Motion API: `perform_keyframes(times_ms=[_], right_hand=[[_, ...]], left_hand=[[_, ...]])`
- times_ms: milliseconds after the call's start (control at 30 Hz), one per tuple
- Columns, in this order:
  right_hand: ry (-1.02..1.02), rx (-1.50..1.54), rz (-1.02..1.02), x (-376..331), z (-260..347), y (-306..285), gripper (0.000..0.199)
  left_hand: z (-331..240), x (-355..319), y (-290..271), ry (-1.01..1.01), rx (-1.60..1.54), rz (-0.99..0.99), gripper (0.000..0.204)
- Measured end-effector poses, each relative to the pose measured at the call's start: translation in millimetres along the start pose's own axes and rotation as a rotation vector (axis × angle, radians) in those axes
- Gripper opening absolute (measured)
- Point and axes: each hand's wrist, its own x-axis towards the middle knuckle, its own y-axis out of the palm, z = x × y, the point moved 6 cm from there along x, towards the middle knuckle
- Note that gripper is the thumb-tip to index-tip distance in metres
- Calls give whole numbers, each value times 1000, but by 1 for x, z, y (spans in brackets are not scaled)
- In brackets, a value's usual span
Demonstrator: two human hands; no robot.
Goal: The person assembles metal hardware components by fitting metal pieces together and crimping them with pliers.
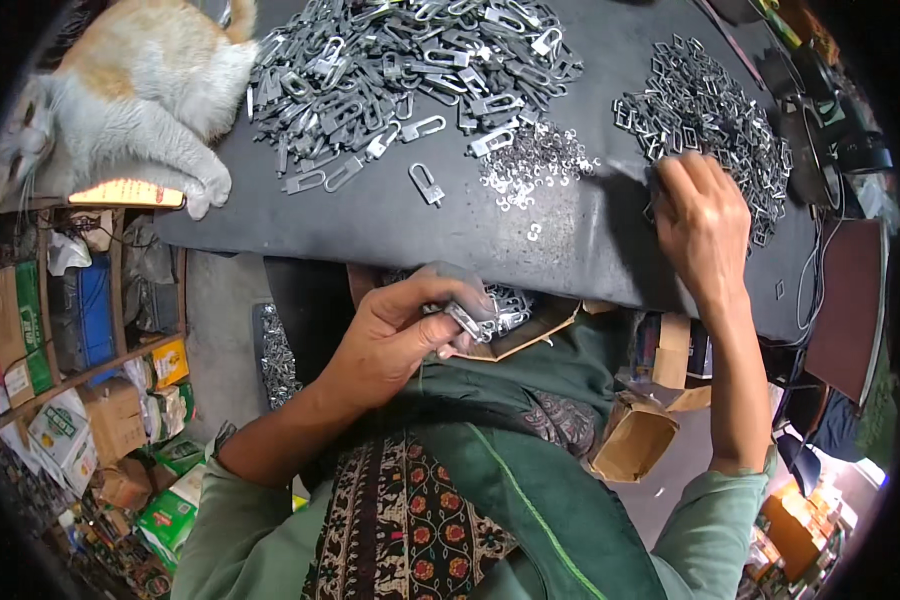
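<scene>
My left hand [410,325] is closed over the near edge of the table, pinching a metal clasp piece [462,322] between thumb and fingers. Below it, a cardboard box [530,345] holds more shiny metal pieces. My right hand [705,210] reaches to a pile of small rectangular metal rings [715,110] at the right. Its fingers are curled down at the pile's left side, and what the fingertips grip is hidden. Between the hands lies a scatter of tiny C-shaped metal clips [535,165]. One long-looped metal clasp [426,185] lies apart on the table.
A large heap of looped metal clasps [400,75] covers the far middle of the dark table [370,225]. A cat [140,95] lies at the far left corner. Shelves with boxes [120,420] stand at the left, and an open carton [635,435] is below the table.
</scene>
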Motion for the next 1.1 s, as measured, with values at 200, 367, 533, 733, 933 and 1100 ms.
perform_keyframes(times_ms=[200, 367, 533, 733, 933, 1100], right_hand=[[-43, 138, 216, -24, 18, -1, 22], [-36, 172, 147, -33, 13, -8, 19], [-143, 294, 86, -32, 19, 8, 14], [-188, 143, 148, -36, 15, 11, 11], [181, 855, 487, -28, 29, -1, 19], [426, 1366, 374, -52, 68, 12, 19]], left_hand=[[-2, -3, 1, 67, -18, -54, 13], [11, -11, -5, -59, -7, -88, 18], [44, -23, -34, -364, -5, -439, 26], [41, -14, -39, -255, 440, -298, 25], [4, 12, 27, -214, 561, -90, 20], [-3, 27, 37, -165, 542, -81, 18]])
